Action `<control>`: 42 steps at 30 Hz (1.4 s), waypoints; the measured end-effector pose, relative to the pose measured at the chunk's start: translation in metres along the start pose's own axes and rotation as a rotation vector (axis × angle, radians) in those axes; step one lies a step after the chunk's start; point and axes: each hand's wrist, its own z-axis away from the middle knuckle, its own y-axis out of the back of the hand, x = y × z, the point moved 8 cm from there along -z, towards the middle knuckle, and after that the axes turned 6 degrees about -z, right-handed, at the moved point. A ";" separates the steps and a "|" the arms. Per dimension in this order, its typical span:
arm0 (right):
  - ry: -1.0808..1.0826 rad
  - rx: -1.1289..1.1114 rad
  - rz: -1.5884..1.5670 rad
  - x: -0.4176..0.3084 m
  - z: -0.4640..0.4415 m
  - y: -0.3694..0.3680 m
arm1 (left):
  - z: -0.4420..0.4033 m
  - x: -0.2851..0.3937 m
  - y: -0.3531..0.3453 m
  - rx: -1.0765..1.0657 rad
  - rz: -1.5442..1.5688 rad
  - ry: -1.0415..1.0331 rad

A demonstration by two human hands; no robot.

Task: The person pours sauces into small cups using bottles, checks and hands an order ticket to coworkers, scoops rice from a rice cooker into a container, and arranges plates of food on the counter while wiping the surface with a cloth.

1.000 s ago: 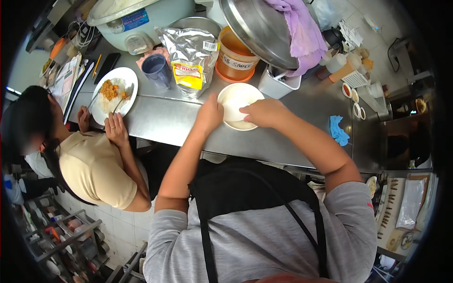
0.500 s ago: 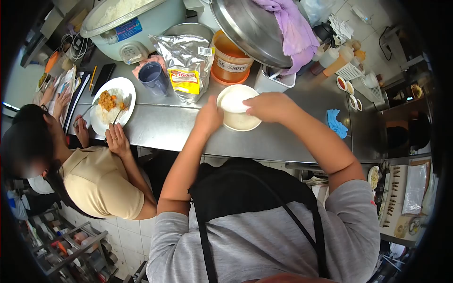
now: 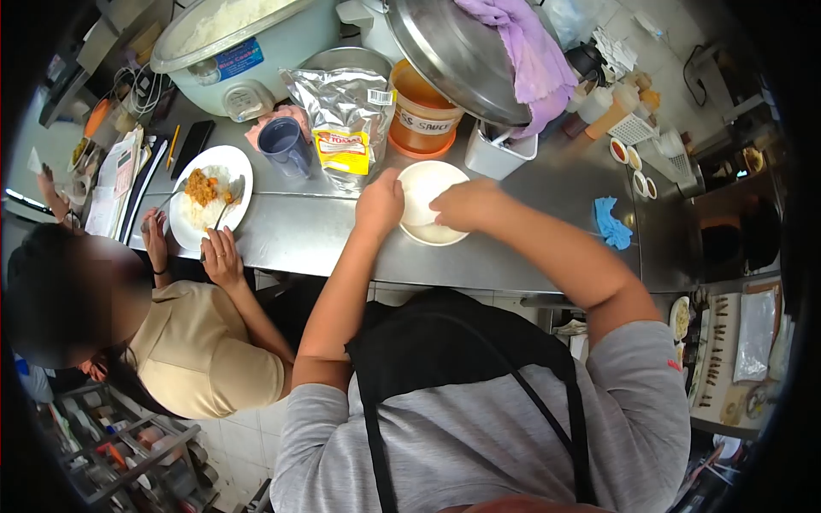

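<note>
A round cream bowl [image 3: 436, 173] rests on the steel counter in front of me. My left hand [image 3: 380, 205] is closed against its left rim, with the fingertips partly hidden. My right hand [image 3: 469, 205] reaches over the right rim, its fingers closed on a white scoop-like piece [image 3: 418, 203] inside the bowl. The exact shape of that piece is hard to make out against the pale bowl. Just behind stand a silver foil pouch [image 3: 338, 120] with a yellow label and an orange tub [image 3: 423, 115] marked as sauce.
On my left, a person [image 3: 209, 342] eats from a white plate [image 3: 245, 205] of rice and orange food. A blue mug [image 3: 284, 147], rice cooker [image 3: 256, 51], large metal lid [image 3: 453, 60], grey container [image 3: 500, 158] and blue cloth [image 3: 612, 224] are on the counter.
My right hand has lowered the white piece deeper into the bowl and tilted it. My left hand stays at the left rim. The person on the left has lifted their head slightly.
</note>
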 end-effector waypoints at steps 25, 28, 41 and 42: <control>0.177 0.036 0.022 -0.008 0.032 0.025 | 0.040 -0.022 0.011 -0.207 0.492 0.268; 0.227 0.068 0.123 -0.016 0.019 0.015 | 0.041 -0.023 0.010 -0.194 0.524 0.291; 0.314 0.188 0.200 -0.035 0.034 0.027 | 0.043 -0.018 0.011 -0.164 0.550 0.283; 0.305 0.158 0.225 -0.037 0.030 0.023 | 0.043 -0.020 0.010 -0.171 0.548 0.282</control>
